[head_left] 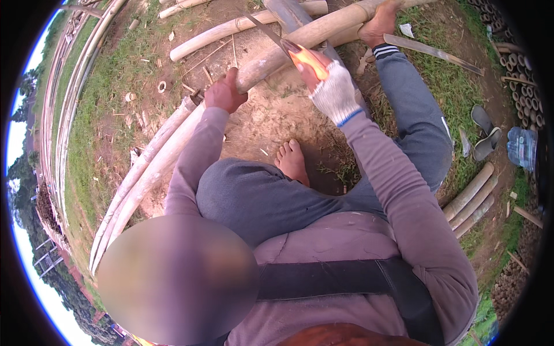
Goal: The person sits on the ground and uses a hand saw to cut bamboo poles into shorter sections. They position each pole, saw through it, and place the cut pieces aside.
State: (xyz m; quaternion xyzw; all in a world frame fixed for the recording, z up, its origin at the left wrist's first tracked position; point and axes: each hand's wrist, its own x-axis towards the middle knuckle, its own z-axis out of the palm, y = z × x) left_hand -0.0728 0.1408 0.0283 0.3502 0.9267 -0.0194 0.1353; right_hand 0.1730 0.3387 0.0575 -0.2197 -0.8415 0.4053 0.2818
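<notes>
A thick bamboo pole (pixel 323 30) runs from the middle up to the upper right, over a crossing support (pixel 287 12). My bare left hand (pixel 227 91) is closed at its near end, fingers curled against it; what lies under the palm is hidden. In a white knit glove, my right hand (pixel 334 92) grips the orange handle of a hand saw (pixel 309 60). The saw's blade points up and left, across the pole's far side. My right foot (pixel 380 26) presses on the pole farther along. The left foot (pixel 291 161) stands on the sawdust-covered dirt.
Two long bamboo poles (pixel 151 167) lie at the left, with more poles (pixel 69 109) beyond them. A cut bamboo length (pixel 213 41) lies at the top. On the right are a split strip (pixel 433 53), dark shoes (pixel 486 135), a plastic water jug (pixel 522 149) and stacked bamboo pieces (pixel 524 95).
</notes>
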